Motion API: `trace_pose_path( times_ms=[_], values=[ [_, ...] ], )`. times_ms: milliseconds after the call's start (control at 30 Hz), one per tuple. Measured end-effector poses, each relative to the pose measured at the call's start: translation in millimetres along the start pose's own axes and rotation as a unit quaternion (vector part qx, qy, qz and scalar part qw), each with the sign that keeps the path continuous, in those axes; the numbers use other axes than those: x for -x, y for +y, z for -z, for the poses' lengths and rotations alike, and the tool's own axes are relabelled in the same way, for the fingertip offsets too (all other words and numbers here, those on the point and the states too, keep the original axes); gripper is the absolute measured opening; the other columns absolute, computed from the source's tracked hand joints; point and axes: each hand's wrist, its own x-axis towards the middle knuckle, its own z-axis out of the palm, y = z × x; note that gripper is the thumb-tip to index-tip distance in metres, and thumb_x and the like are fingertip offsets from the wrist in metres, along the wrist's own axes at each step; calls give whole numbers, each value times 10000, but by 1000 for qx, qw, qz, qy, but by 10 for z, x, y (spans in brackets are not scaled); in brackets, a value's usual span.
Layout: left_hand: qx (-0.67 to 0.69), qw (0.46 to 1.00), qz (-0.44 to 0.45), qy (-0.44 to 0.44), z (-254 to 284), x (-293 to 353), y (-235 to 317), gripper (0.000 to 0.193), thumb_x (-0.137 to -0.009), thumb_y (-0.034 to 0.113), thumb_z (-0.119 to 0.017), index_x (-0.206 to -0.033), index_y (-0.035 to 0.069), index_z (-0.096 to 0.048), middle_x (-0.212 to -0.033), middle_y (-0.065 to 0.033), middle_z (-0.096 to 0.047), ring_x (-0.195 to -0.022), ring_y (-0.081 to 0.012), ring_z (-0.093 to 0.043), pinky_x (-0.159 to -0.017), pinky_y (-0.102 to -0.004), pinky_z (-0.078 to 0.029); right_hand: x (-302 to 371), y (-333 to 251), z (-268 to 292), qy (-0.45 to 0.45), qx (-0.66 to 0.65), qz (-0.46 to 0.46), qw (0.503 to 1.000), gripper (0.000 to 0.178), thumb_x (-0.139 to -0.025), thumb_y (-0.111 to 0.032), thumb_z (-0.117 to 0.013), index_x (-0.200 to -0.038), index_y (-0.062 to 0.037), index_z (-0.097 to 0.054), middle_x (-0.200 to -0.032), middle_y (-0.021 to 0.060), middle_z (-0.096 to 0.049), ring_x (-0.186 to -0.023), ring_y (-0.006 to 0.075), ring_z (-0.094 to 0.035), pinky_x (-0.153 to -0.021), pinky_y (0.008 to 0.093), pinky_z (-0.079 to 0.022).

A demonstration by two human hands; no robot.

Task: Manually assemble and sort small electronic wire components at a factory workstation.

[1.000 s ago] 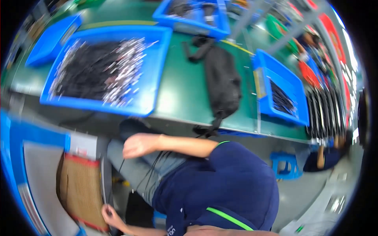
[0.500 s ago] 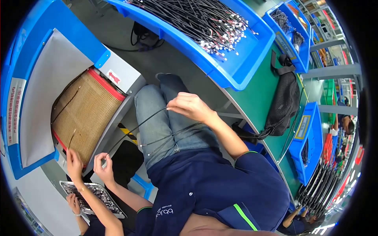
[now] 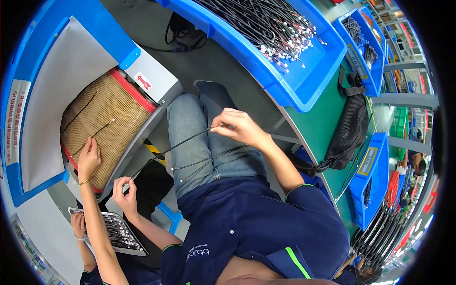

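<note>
A thin black cable (image 3: 190, 139) is stretched taut above my lap. My left hand (image 3: 124, 195) pinches its lower-left end, and my right hand (image 3: 238, 127) grips the other end with fingers pressed together. Across my jeans lie a few more black cables (image 3: 205, 164) with small white connectors; their far ends pass beneath my right forearm. To the left, a co-worker's hand (image 3: 89, 159) touches another cable (image 3: 104, 126) on a brown mesh conveyor belt (image 3: 121, 142). That person's other hand (image 3: 77, 224) is at a metal tray (image 3: 142, 251) full of cables.
A blue-hooded machine (image 3: 104, 28) stands left, its belt edged red. A large blue bin (image 3: 294, 97) heaped with cables sits on the green table (image 3: 313, 123) at far right. A black mesh bag (image 3: 349, 128) and a smaller blue bin (image 3: 375, 185) are along that table.
The co-worker's hand has moved farther over the belt with a cable. My hands keep the cable stretched, nearly unchanged. The view has shifted slightly.
</note>
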Motion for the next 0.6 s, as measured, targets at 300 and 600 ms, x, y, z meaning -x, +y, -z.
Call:
trace_pose_path(
  times_ms=[300,600],
  values=[
    [3,1000,-21,10,71,45,-267,89,-763,-61,-630,-814,-28,-566,-772,-83,-594,-695,-181,-553,-663,-274,-448,-1,-35,-64,-54,-39,24,997,116,-763,-71,-714,-828,-42,-622,-729,25,-589,-684,175,-552,-604,302,-457],
    [9,998,20,50,329,-76,-767,105,-765,-44,-650,-844,-18,-587,-773,-71,-605,-685,-165,-557,-652,-268,-456,-357,-267,-426,-19,32,114,993,137,-756,-125,-715,-826,-63,-615,-745,41,-584,-710,211,-560,-638,330,-468]
  ],
)
